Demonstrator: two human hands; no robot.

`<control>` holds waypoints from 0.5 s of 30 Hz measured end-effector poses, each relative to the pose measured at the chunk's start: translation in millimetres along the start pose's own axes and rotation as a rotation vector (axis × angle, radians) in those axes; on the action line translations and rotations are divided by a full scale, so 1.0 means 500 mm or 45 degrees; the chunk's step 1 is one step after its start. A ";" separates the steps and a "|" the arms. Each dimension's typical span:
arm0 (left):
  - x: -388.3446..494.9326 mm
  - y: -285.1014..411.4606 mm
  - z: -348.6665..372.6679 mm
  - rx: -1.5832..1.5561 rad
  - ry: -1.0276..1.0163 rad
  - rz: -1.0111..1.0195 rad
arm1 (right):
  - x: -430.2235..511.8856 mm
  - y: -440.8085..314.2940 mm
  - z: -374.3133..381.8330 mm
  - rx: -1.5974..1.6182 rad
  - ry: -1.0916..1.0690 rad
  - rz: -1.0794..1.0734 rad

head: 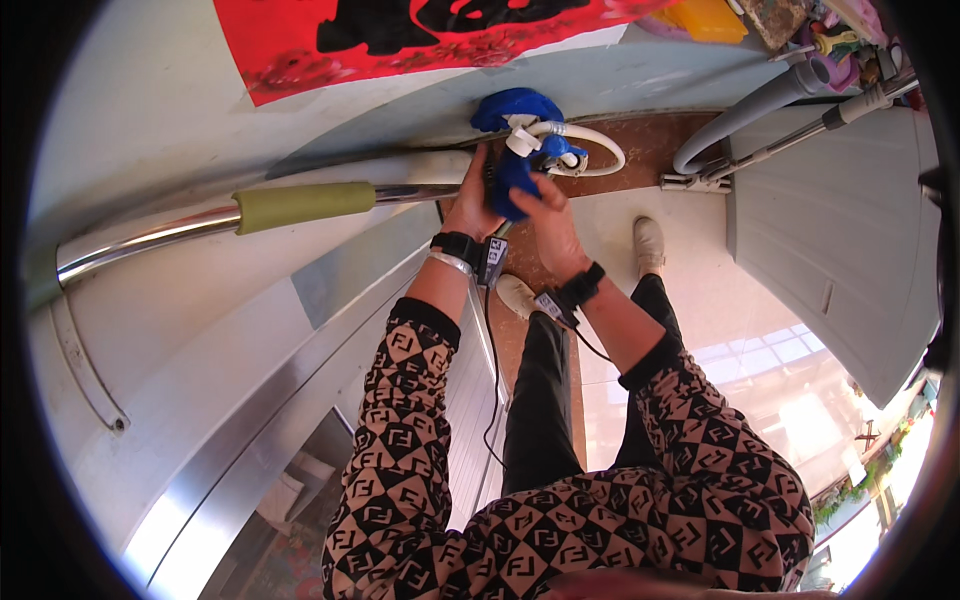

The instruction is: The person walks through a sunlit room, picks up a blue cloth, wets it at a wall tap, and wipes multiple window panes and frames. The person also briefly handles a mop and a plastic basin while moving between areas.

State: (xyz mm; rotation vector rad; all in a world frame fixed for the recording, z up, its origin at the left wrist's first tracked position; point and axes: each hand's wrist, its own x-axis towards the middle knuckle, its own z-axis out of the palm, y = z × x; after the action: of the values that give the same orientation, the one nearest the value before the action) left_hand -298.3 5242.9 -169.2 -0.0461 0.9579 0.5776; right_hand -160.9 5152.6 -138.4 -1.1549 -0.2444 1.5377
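Observation:
Near the wall, at the top centre, a bunched blue cover, perhaps cloth (pixel 515 176), lies between my hands, beside a white plastic fitting (pixel 521 141). My left hand (pixel 471 206) is at its left side, with the fingers partly hidden behind it and a dark piece. The fingers of my right hand (pixel 553 225) are bent against its lower right edge. A second blue piece (pixel 517 107) sits just above the white fitting. From there a white hose (pixel 611 150) loops to the right and back to a blue-handled valve (pixel 559 146).
A chrome rail (pixel 157 240) with a green sleeve (pixel 304 208) runs in from the left. On the right stand a grey corrugated hose (pixel 712 131), a metal-handled mop (pixel 780 139) and a large pale cabinet or appliance (pixel 832 225). Mixed items (pixel 832 45) crowd the upper right corner.

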 end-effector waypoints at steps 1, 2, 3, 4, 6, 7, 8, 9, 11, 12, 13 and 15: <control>0.013 0.006 -0.003 0.176 0.014 0.033 | -0.014 0.000 -0.003 -0.052 -0.031 0.004; 0.022 0.005 -0.008 0.321 -0.025 0.056 | -0.024 0.001 -0.011 -0.114 -0.042 0.015; 0.029 0.002 -0.013 0.477 0.046 0.069 | -0.023 0.004 -0.019 -0.210 -0.049 0.122; 0.032 -0.007 -0.019 0.400 0.164 0.147 | -0.018 0.010 -0.029 -0.224 0.080 0.019; 0.026 -0.029 -0.029 0.265 0.159 0.265 | 0.020 0.029 -0.044 0.274 0.396 0.286; 0.018 -0.039 -0.032 0.206 0.183 0.313 | 0.045 0.041 -0.049 0.489 0.576 0.404; 0.013 -0.047 -0.035 0.186 0.223 0.290 | 0.071 0.054 -0.052 0.557 0.492 0.597; 0.007 -0.051 -0.036 0.203 0.211 0.232 | 0.082 0.072 -0.052 0.725 0.297 0.559; 0.001 -0.050 -0.036 0.233 0.220 0.133 | 0.107 0.106 -0.043 1.000 0.047 0.563; 0.000 -0.045 -0.035 0.226 0.190 0.108 | 0.122 0.117 -0.045 1.020 0.064 0.565; -0.003 -0.038 -0.033 0.214 0.158 0.075 | 0.132 0.125 -0.044 0.976 0.050 0.535; -0.011 -0.024 -0.028 0.269 0.133 0.052 | 0.155 0.133 -0.041 0.917 0.048 0.534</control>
State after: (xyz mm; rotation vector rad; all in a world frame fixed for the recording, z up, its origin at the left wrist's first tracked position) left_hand -305.5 5226.3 -175.3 0.1334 1.1193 0.5130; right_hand -177.9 5187.0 -235.3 -0.6711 0.5759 1.7469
